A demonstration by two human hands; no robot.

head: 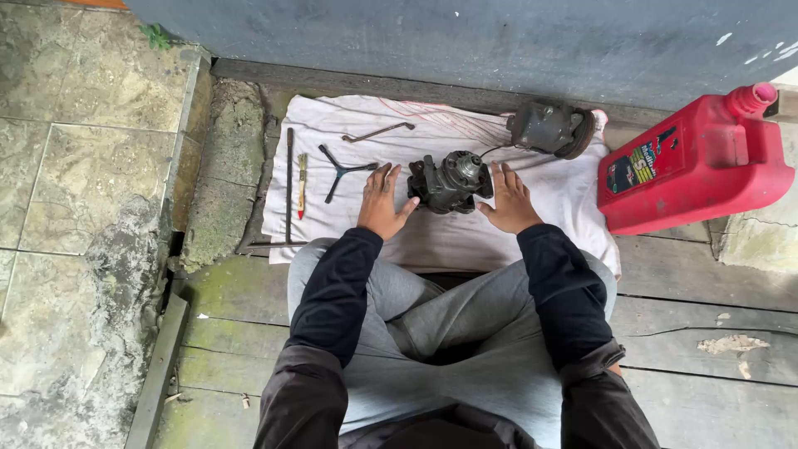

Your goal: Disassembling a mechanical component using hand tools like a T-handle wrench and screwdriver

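Viewpoint: the camera is looking straight down at a person sitting cross-legged in grey trousers and dark sleeves on weathered wooden boards.
Cloth: a white rumpled cloth is lying spread on the boards ahead of the knees, reaching back to a grey wall.
Main part: a dark grey, greasy metal motor part with a round shiny hub is sitting on the cloth between the two hands.
Left hand: the left hand is lying flat on the cloth, fingers spread, its thumb touching the part's left side; it is gripping nothing.
Right hand: the right hand is lying flat, fingers spread, just beside the part's right side.
Second part: a grey round metal housing is resting farther back on the cloth.
Tools: a three-armed black wrench, a small paintbrush with a red tip, a long thin dark rod and a bent metal bar are lying left of the hands.
Container: a red plastic jug is lying on its side at the right, off the cloth.
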